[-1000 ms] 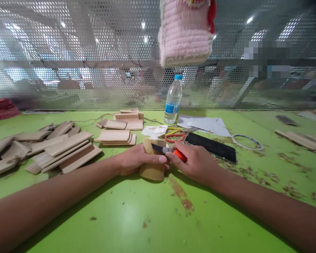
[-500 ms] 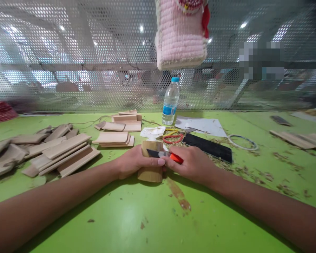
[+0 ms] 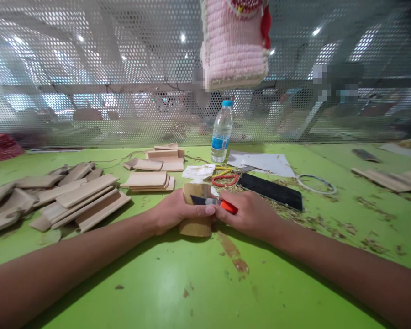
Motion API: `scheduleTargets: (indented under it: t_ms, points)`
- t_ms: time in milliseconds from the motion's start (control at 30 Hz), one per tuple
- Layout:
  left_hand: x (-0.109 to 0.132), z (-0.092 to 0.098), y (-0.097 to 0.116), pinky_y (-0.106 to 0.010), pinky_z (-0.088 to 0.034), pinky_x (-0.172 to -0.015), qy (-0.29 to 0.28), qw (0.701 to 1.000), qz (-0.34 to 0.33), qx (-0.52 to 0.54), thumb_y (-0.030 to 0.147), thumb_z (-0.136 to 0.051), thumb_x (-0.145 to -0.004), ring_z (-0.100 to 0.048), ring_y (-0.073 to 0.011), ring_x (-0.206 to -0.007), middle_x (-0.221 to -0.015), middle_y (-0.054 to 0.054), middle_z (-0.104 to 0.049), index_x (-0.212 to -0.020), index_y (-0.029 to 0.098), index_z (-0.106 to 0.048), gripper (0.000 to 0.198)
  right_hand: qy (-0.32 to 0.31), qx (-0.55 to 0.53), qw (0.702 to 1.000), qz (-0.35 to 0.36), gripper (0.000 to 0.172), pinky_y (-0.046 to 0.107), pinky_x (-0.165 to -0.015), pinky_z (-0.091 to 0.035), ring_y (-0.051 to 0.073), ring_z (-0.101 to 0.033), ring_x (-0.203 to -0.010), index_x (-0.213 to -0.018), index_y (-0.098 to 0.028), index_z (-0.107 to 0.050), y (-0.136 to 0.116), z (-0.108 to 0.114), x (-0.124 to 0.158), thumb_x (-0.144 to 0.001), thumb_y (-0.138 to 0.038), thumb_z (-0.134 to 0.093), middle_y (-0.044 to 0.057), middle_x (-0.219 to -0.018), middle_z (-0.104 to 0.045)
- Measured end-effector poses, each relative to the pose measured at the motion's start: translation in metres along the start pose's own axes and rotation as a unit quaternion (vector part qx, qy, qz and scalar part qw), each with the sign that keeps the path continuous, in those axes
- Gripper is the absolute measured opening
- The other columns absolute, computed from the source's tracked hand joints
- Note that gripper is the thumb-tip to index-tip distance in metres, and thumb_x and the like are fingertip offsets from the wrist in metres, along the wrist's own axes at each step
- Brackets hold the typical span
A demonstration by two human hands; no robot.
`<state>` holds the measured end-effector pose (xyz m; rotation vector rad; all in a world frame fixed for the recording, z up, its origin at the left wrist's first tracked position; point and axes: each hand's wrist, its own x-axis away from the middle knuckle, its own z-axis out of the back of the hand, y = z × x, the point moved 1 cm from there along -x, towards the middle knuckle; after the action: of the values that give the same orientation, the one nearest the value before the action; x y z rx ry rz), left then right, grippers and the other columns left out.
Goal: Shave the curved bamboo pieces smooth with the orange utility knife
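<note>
A curved piece of bamboo (image 3: 196, 227) stands at the middle of the green table. My left hand (image 3: 173, 208) is closed round it, with the thumb lying across its front. In my right hand (image 3: 245, 210) is a utility knife (image 3: 229, 207) with an orange handle. Its dark blade points left and lies across the bamboo's face, just above my left thumb. The right thumb meets the tip of the left thumb at the bamboo's right edge. My left fingers are hidden behind the piece.
Cut bamboo pieces (image 3: 85, 196) are heaped at the left, with smaller stacks (image 3: 149, 179) behind my left hand. A water bottle (image 3: 222, 132), white paper (image 3: 260, 162), a black phone (image 3: 270, 190) and a white ring (image 3: 316, 184) lie beyond. Shavings (image 3: 345, 228) litter the right side.
Almost nothing differs. Both hands, the bamboo piece and the knife keep nearly the same pose, with only a very slight shift of the view.
</note>
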<state>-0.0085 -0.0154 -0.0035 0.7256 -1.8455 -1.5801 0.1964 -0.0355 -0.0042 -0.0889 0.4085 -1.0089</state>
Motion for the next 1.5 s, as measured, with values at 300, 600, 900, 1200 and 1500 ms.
scheduleTargets:
  t_ms: [300,600,900,1200,1500]
  points:
    - [-0.0003,-0.0043,0.0012,-0.036,-0.058,-0.072,0.024,0.999,0.01,0.04,0.036,-0.081,-0.077,-0.069,-0.0203,-0.073,-0.082,-0.011,-0.072,-0.092,0.01,-0.069,0.032,0.046,-0.013,0.997,-0.056,0.052,0.026,-0.054,-0.02,0.012,-0.038,-0.052,-0.069,-0.021,-0.045,-0.0014,0.0009,-0.0029,-0.095,-0.064,-0.035,-0.001,-0.057,-0.049]
    - [-0.0021,0.0005,-0.0016,-0.035,-0.058,-0.071,0.001,0.996,0.024,0.086,0.033,-0.088,-0.069,-0.069,-0.019,-0.071,-0.083,-0.009,-0.073,-0.092,0.011,-0.072,0.035,0.013,-0.013,0.999,-0.045,0.052,0.026,-0.054,-0.018,0.012,-0.04,-0.052,-0.068,-0.021,-0.046,-0.0027,-0.0015,-0.0008,-0.093,-0.066,-0.036,-0.001,-0.057,-0.048]
    - [-0.0022,0.0003,0.0001,-0.027,-0.055,-0.068,0.013,0.999,0.0,0.031,0.034,-0.087,-0.071,-0.066,-0.015,-0.071,-0.082,-0.007,-0.072,-0.088,0.011,-0.072,0.032,-0.011,0.031,0.998,-0.058,0.06,0.027,-0.053,-0.018,0.013,-0.038,-0.052,-0.066,-0.021,-0.051,-0.0055,-0.0018,-0.0027,-0.092,-0.071,-0.031,0.002,-0.058,-0.052]
    - [0.0012,-0.0038,0.0029,-0.037,-0.059,-0.07,0.049,0.998,0.033,0.031,0.046,-0.079,-0.078,-0.07,-0.0217,-0.072,-0.08,-0.012,-0.072,-0.086,0.011,-0.069,0.037,0.083,0.024,0.99,-0.113,0.062,0.029,-0.052,-0.017,0.011,-0.029,-0.048,-0.06,-0.021,-0.042,-0.0041,0.0048,-0.0044,-0.094,-0.071,-0.03,-0.002,-0.05,-0.04]
    - [0.0009,0.0037,-0.002,-0.033,-0.057,-0.07,0.026,0.998,0.031,0.038,0.038,-0.088,-0.067,-0.068,-0.019,-0.071,-0.082,-0.011,-0.073,-0.086,0.011,-0.073,0.036,-0.003,0.021,0.999,-0.034,0.057,0.027,-0.054,-0.019,0.013,-0.039,-0.054,-0.066,-0.021,-0.05,-0.0047,0.0006,-0.0051,-0.093,-0.069,-0.034,0.001,-0.058,-0.051]
